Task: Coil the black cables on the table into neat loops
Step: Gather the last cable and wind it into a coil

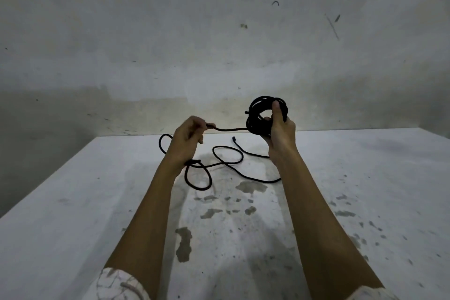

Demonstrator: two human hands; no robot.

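Black cable: thin, round, matte, one continuous length as far as can be told. Part of it is wound into a tight bundle of several loops, the coil, which is held upright in the air above the table by the right hand, thumb pressed over the top of the loops and fingers curled through the centre. A short straight run is stretched from the coil to the left hand, where it is pinched between curled fingers. The remaining slack is laid on the table in loose, irregular curves between the forearms. A small plug end is seen resting on the table near the coil. Table surface: pale, stained with dark patches.
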